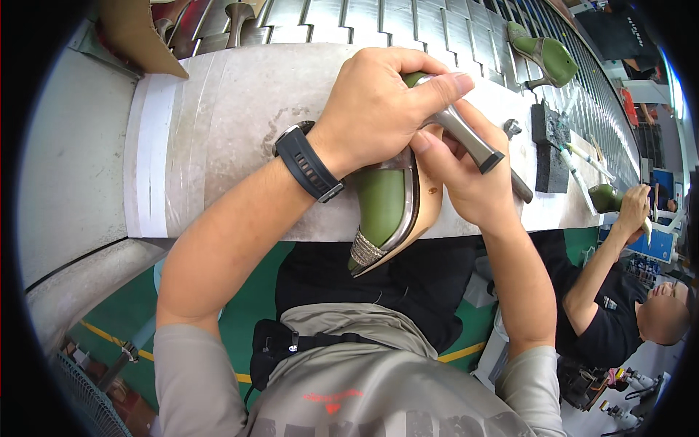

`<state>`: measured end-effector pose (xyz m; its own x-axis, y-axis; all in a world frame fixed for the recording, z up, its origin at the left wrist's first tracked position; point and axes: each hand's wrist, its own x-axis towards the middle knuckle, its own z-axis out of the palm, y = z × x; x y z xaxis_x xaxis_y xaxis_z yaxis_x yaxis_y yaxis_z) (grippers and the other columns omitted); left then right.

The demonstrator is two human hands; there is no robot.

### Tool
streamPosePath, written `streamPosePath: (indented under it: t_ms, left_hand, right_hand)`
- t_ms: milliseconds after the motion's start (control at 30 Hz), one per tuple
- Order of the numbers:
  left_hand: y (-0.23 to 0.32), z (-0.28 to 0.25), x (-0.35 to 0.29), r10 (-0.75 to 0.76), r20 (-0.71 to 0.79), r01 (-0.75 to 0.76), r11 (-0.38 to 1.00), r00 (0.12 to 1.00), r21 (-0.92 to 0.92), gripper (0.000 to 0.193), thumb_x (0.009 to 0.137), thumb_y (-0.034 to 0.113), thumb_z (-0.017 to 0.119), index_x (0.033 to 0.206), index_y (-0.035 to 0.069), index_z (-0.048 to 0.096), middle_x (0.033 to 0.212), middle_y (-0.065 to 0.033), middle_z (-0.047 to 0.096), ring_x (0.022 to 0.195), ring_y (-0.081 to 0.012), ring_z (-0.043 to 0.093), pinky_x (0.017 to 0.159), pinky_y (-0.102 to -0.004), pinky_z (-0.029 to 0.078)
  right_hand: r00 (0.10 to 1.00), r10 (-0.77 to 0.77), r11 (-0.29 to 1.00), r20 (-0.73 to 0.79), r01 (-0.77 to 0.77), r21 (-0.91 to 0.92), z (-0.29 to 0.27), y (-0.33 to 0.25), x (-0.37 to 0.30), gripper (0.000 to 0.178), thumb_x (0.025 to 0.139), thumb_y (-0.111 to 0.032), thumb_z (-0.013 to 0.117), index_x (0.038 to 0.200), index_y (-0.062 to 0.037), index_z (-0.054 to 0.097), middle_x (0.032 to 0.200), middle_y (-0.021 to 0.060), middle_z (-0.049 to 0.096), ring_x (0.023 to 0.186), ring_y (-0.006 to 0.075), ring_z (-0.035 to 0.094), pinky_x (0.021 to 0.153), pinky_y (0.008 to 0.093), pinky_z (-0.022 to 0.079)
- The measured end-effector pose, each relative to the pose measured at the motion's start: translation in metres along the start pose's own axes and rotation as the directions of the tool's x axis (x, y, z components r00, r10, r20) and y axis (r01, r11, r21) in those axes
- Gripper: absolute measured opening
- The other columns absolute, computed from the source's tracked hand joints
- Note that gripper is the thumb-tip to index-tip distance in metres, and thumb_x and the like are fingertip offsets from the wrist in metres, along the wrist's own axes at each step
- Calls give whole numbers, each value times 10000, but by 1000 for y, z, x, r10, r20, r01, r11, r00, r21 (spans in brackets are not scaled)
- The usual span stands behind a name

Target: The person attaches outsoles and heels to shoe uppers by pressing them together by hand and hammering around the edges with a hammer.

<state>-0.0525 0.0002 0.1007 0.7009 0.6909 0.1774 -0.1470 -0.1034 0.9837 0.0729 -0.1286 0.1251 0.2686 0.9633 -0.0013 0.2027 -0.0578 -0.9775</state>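
A high-heeled shoe sits on a green last (382, 204), tilted with its toe down toward me over the table's near edge. It has a sparkly toe strap (366, 250), a tan sole (431, 192) and a shiny grey heel (470, 138) with a dark tip. My left hand (378, 105) is closed round the back of the shoe, its thumb along the heel's base. From the other side my right hand (477, 164) grips by the heel, fingers curled behind it and thumb near the sole. Fingers hide the place where heel and sole meet.
A slatted metal conveyor (378, 22) runs behind the pale table (226, 146), carrying another green-lasted shoe (546, 58). On the right lie a black block (550, 146), syringe-like tubes (579, 178) and a dark handle (521, 187). A co-worker (604, 306) holds a similar shoe. Cardboard (138, 36) stands left.
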Motion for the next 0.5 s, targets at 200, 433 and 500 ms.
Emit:
streamPosePath:
  t_ms: [200, 433, 500]
  left_hand:
    - [-3, 0, 1, 1, -17, 0, 999, 1000, 50, 350, 1015, 304, 775, 1091, -37, 789, 862, -25, 760, 746, -48, 661, 638, -217, 531]
    - [-2, 1, 1, 18, -34, -17, 999, 999, 33, 342, 1012, 297, 776, 1077, -38, 794, 889, -40, 775, 785, -65, 678, 687, -229, 547]
    - [-2, 1, 0, 23, -55, -20, 998, 998, 55, 329, 1011, 281, 773, 1076, -41, 793, 906, -54, 782, 813, -82, 686, 728, -243, 554]
  right_hand:
    - [997, 56, 996, 53, -60, 70, -1, 0, -3, 367, 968, -102, 793, 1277, 39, 655, 984, 46, 748, 865, 80, 695, 743, 250, 577]
    - [988, 141, 988, 60, -144, 60, -1, 6, -10, 342, 1000, -166, 776, 1266, 18, 662, 1003, 27, 719, 901, 92, 678, 800, 282, 565]
    - [972, 220, 962, 88, -231, 143, -2, 13, -12, 347, 1007, -181, 771, 1272, 16, 663, 1026, 30, 718, 923, 95, 673, 817, 290, 563]
